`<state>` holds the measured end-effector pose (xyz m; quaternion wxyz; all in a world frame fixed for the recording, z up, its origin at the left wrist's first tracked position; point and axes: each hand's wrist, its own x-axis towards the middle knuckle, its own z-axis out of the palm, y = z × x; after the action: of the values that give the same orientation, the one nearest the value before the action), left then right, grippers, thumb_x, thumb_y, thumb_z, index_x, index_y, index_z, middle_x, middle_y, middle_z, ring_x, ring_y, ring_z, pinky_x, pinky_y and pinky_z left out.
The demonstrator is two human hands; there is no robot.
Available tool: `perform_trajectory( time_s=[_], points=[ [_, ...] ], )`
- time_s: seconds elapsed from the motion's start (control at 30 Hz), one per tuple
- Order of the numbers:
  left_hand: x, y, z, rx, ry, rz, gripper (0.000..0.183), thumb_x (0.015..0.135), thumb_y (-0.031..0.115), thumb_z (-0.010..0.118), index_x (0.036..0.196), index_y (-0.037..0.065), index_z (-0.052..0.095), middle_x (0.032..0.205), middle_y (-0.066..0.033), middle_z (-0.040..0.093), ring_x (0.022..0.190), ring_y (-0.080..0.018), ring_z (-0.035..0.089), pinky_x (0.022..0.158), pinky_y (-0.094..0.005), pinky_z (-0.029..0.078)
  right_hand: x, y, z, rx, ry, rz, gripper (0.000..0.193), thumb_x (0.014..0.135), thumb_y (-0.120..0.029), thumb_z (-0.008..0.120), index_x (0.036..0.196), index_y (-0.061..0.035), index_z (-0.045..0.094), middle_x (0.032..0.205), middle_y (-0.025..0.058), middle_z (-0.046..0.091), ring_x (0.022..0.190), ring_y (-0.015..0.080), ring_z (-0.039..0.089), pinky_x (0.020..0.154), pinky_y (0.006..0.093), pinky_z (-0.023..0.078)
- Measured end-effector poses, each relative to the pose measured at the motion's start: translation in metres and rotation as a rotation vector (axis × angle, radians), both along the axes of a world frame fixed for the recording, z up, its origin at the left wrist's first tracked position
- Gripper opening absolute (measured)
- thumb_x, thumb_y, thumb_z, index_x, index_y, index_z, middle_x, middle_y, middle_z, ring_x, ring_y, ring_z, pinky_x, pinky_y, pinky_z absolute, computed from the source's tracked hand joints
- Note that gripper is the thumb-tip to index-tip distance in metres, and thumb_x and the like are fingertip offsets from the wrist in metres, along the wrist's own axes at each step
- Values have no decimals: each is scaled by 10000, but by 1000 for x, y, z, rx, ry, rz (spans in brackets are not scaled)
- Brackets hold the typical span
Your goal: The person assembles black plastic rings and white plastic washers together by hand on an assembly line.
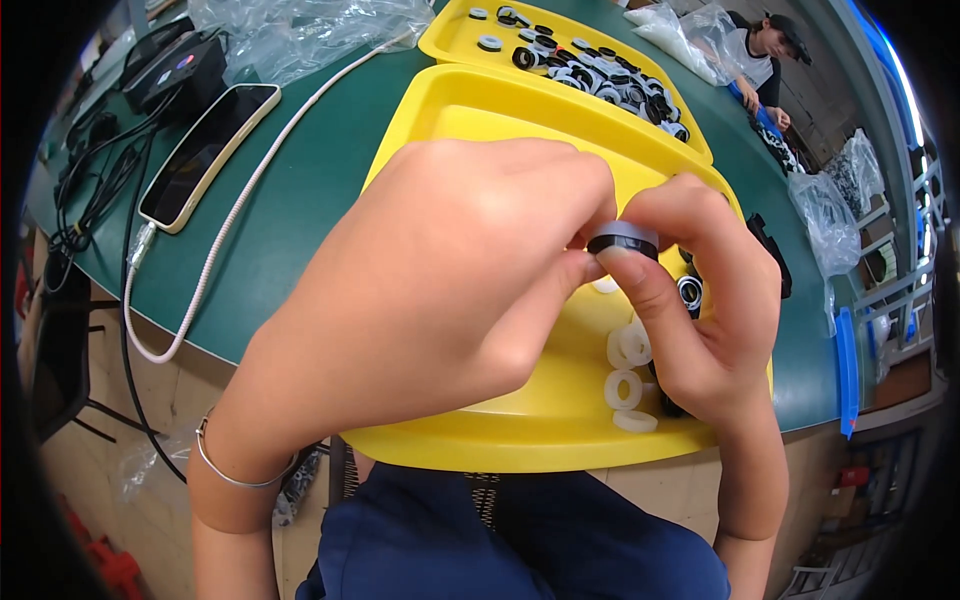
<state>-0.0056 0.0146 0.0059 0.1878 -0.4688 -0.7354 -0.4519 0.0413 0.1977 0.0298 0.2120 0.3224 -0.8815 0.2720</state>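
Above the near yellow tray (pixel 530 437), my left hand (pixel 440 270) and my right hand (pixel 715 290) meet at a small round part with a grey top and a black band (pixel 622 240). Thumb and fingers of both hands pinch it from either side. Which fingertips press where on the left is partly hidden by the back of that hand. In the tray below my right hand lie several white rings (pixel 623 389). Small black round pieces (pixel 690 291) show beside and behind the right fingers, partly covered.
A second yellow tray (pixel 432 40) beyond holds many black, grey and white round pieces (pixel 610 80). On the left of the green table (pixel 330 130) are a phone (pixel 207 160), a white cable (pixel 240 200) and black cables. Another person (pixel 765 60) works at far right near plastic bags.
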Motion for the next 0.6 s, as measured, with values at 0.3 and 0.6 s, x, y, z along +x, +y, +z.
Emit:
perform_trajectory(
  time_s=[0.3, 0.6],
  points=[
    [0, 3, -1, -124, 55, 52, 204, 729, 42, 656, 908, -21, 582, 816, -137, 590, 715, -277, 595, 638, -331, 476, -2, -1, 2, -210, -140, -134, 78, 833, -27, 593, 891, 25, 598, 724, 25, 570, 645, 83, 506, 590, 203, 394],
    [6, 10, -21, -424, 216, -43, 312, 843, 205, 599, 1121, 66, 573, 1152, -115, 551, 1098, -299, 494, 912, -371, 426, -85, 67, 11, -385, -277, -413, 387, 875, -264, 562, 1113, 40, 558, 828, 44, 619, 733, 99, 536, 708, 230, 436]
  ],
)
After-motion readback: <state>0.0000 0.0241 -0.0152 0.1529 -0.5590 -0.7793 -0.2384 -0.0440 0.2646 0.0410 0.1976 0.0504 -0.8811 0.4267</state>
